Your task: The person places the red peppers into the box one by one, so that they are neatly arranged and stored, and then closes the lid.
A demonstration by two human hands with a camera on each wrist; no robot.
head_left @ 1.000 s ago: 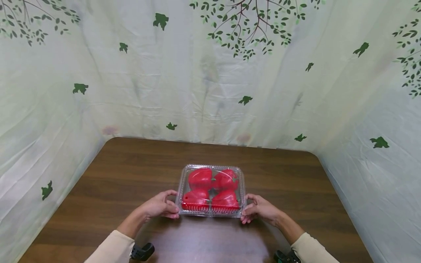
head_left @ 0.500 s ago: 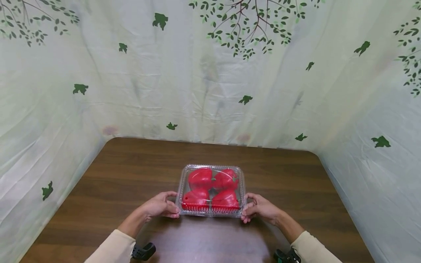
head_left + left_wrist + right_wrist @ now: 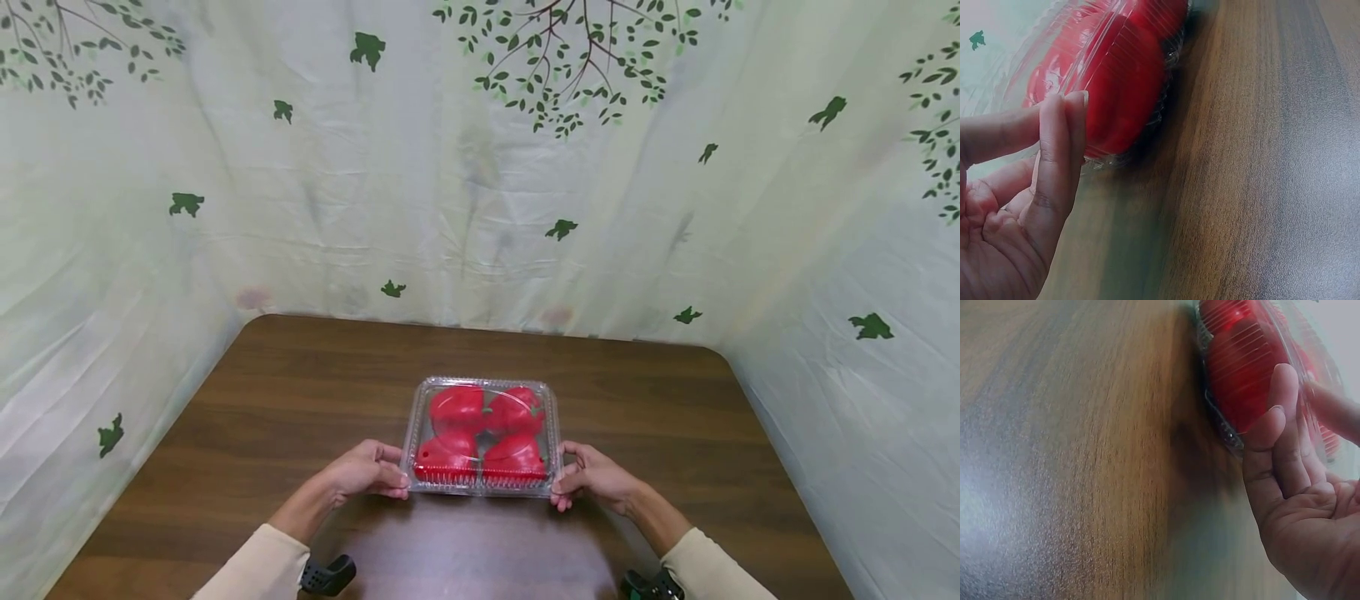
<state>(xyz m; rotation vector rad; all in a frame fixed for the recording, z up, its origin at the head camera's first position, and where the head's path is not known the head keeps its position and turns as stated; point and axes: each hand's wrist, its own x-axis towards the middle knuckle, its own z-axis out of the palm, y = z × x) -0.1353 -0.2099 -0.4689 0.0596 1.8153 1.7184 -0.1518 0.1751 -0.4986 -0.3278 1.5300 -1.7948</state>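
Note:
A clear plastic clamshell container (image 3: 480,491) sits near the middle of the tabletop, its lid down. Through the lid show several glossy red, pepper-like pieces (image 3: 457,408) with small green stems. At the container's left front corner the left hand (image 3: 367,468) pinches the rim between thumb and fingers. Opposite, the right hand (image 3: 596,479) grips the right front corner the same way. Close up in the left wrist view, the fingertips (image 3: 1063,109) meet at the ribbed plastic edge. The right wrist view has the fingers (image 3: 1285,394) against the container's side, over a dark shadow on the wood.
The brown wooden table (image 3: 300,358) has rounded far corners. A pale curtain (image 3: 480,208) with printed leaves and branches hangs behind it and along both sides. Black devices (image 3: 327,575) are strapped at both wrists, below the cream sleeves (image 3: 258,567).

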